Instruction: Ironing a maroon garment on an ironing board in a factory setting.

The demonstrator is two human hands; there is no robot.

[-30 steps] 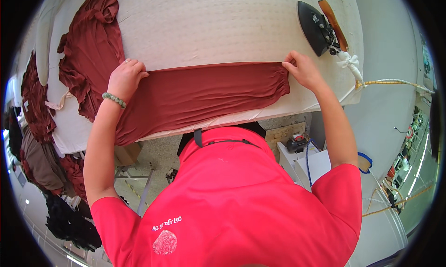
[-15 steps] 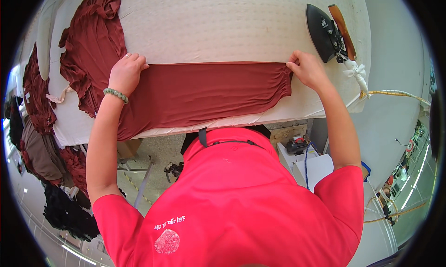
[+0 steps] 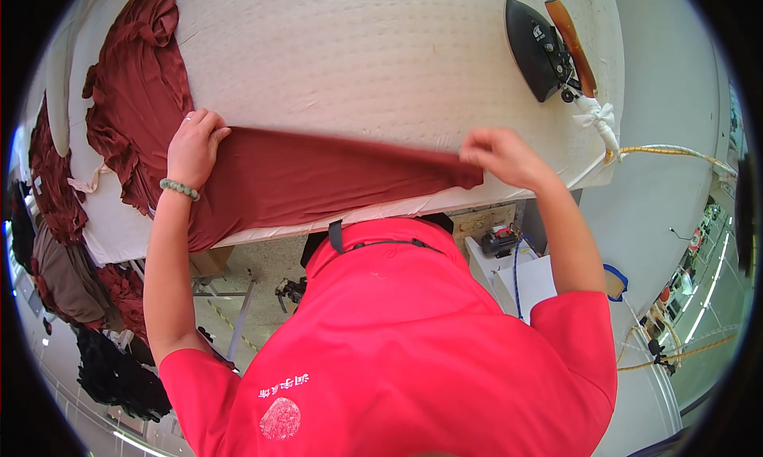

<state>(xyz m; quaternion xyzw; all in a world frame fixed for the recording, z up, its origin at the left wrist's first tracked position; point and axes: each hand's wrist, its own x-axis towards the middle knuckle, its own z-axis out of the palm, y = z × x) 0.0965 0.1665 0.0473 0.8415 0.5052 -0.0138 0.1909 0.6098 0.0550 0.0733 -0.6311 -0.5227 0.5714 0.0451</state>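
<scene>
A dark red garment (image 3: pixel 294 175) lies along the near edge of the padded white ironing table (image 3: pixel 358 60), one long piece stretched sideways and the rest bunched at the far left. My left hand (image 3: pixel 195 147), with a beaded bracelet at its wrist, pinches the top edge where the long piece meets the bunched part. Over at the gathered end, my right hand (image 3: pixel 502 155) grips the cloth with bent fingers, slightly blurred. Between the hands the top edge slopes down toward the right.
A black iron (image 3: pixel 534 52) with a wooden handle rests at the table's back right, its cloth-wrapped hose (image 3: pixel 600 121) running off the right edge. More dark red clothes (image 3: pixel 56 171) and a black furry garment (image 3: pixel 119 373) hang at the left. Below the table, a white box (image 3: pixel 528 286) stands at the right.
My right hand has drawn the gathered end down toward me and slightly left, so the long piece looks narrower there. My left hand keeps its pinch. The whole view has shifted a little.
</scene>
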